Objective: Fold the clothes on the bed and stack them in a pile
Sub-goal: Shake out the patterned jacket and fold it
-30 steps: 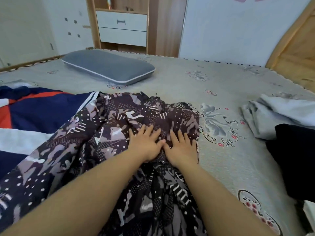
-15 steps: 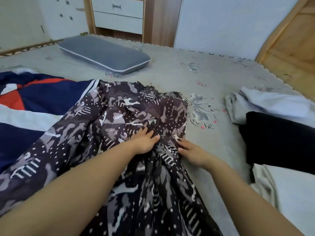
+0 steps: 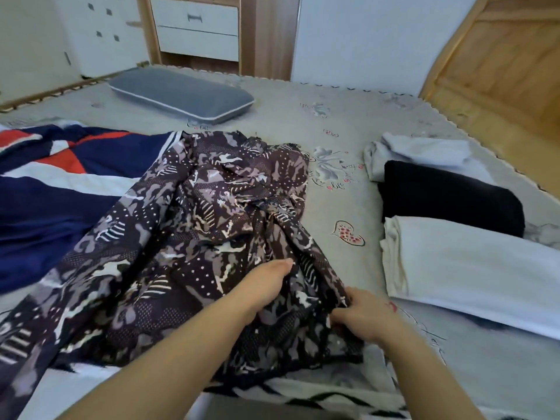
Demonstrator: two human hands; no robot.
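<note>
Far to the left of the left grip (image 3: 266, 283), a navy, red and white garment (image 3: 60, 189) lies unfolded. The patterned garment (image 3: 188, 237) sprawls rumpled under both grips, folding barely begun. The left grip rests on it, its fingers hidden. The right grip (image 3: 360, 316) pinches the cloth's edge. To its right sit folded pieces: black (image 3: 448, 198), white (image 3: 469, 268).
</note>
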